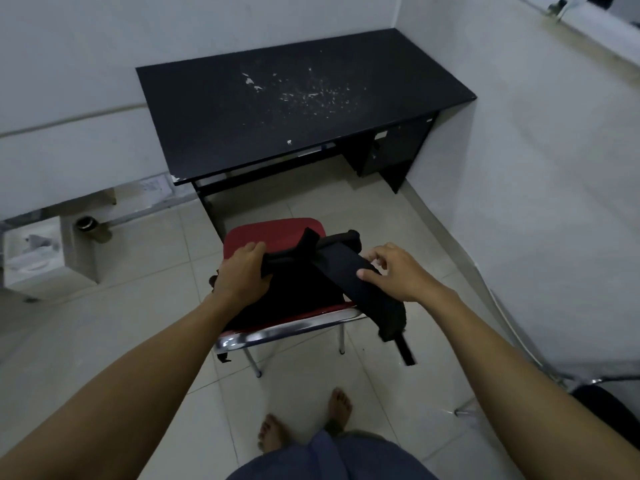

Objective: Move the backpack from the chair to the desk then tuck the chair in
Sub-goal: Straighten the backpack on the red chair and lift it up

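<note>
A black backpack (pixel 294 299) lies flat on a red-seated chair (pixel 273 233) with a chrome frame, which stands on the floor well short of the black desk (pixel 277 112). My left hand (pixel 242 271) grips the backpack's left shoulder strap near its top. My right hand (pixel 394 271) touches the right strap (pixel 346 271) with thumb and fingers partly curled around its edge. That strap trails over the chair's right side and hangs down. The desk top is scratched with white flecks.
White walls close in on the desk's far and right sides. A low white ledge with a metal pipe fitting (pixel 90 226) is at left. A chrome chair leg (pixel 519 393) and a dark seat sit at bottom right. My bare feet (pixel 304 420) stand on beige tiles.
</note>
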